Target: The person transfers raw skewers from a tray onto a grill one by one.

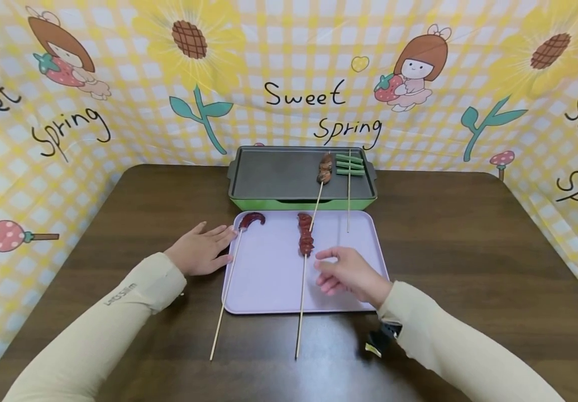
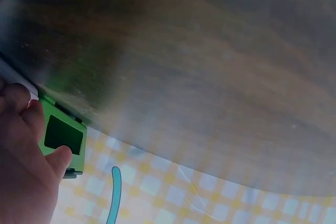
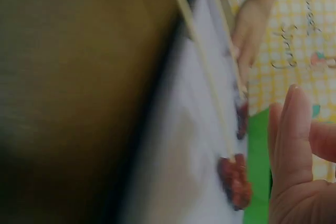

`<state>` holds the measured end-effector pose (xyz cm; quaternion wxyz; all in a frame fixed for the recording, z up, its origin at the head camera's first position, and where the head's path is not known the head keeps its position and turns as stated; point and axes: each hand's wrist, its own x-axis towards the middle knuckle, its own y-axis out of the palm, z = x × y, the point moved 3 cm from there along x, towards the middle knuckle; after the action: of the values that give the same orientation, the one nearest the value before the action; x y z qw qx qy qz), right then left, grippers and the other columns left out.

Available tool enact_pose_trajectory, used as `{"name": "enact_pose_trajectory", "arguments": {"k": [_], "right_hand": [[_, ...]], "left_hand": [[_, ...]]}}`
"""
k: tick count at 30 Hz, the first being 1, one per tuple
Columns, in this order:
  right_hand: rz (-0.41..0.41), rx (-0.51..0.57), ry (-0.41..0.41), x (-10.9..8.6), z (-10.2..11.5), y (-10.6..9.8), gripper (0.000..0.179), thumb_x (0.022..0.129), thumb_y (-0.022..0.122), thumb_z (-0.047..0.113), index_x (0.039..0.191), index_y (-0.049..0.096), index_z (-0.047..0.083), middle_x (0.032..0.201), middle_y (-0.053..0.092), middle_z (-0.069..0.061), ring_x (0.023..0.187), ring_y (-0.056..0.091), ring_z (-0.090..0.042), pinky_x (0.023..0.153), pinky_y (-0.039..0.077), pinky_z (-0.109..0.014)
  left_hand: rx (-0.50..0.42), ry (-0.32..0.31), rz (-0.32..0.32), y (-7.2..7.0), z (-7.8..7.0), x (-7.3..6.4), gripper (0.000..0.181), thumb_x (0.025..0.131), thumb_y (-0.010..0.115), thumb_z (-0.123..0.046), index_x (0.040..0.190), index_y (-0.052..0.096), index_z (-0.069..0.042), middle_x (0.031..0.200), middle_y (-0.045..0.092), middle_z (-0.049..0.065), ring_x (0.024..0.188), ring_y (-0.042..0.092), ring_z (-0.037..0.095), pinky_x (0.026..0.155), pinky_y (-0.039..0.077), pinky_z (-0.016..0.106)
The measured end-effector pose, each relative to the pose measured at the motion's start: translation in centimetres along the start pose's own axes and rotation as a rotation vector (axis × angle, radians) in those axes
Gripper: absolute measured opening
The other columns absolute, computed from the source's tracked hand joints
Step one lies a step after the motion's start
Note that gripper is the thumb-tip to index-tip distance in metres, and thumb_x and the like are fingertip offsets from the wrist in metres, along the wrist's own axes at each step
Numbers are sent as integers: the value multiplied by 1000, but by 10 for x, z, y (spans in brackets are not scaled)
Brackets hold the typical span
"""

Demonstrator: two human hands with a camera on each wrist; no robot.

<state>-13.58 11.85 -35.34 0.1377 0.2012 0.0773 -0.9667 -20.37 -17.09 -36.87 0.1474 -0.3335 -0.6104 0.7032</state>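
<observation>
My left hand [image 1: 200, 251] lies at the left edge of the lilac tray [image 1: 263, 287], fingers straight, tips at its rim. Right by those fingertips is a skewer with a curved dark-red piece [image 1: 252, 219], its stick slanting over the tray's front edge. Over the tray's right half hovers my right hand [image 1: 349, 273], loosely bent and holding nothing. Just left of its fingertips is a skewer of reddish meat chunks [image 1: 306, 237], its stick pointing toward me. In the right wrist view the thumb and fingers stand apart from the meat skewer [image 3: 235, 182].
Behind the tray stands a green griddle with a dark plate [image 1: 273, 176]. On its right side lie a browned meat skewer [image 1: 325, 169] and a skewer of green vegetable pieces [image 1: 350, 166], sticks reaching out over the tray. A patterned cloth [image 1: 289, 61] hangs behind the brown table [image 1: 449, 240].
</observation>
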Motion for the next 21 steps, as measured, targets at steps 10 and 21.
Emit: {"name": "enact_pose_trajectory", "arguments": {"k": [10, 21], "right_hand": [[50, -52, 6, -26, -33, 16, 45, 87, 63, -1, 128, 44, -10, 64, 63, -9, 45, 57, -9, 44, 51, -25], [129, 31, -3, -35, -51, 37, 49, 84, 62, -6, 126, 37, -10, 61, 61, -6, 45, 57, -8, 43, 49, -22]], "left_hand": [[-5, -7, 10, -1, -1, -1, 63, 101, 40, -41, 147, 34, 2, 152, 31, 17, 141, 27, 32, 110, 14, 60], [3, -10, 12, -2, -2, -3, 62, 101, 40, -40, 146, 35, 2, 151, 32, 18, 140, 28, 32, 110, 16, 60]]}}
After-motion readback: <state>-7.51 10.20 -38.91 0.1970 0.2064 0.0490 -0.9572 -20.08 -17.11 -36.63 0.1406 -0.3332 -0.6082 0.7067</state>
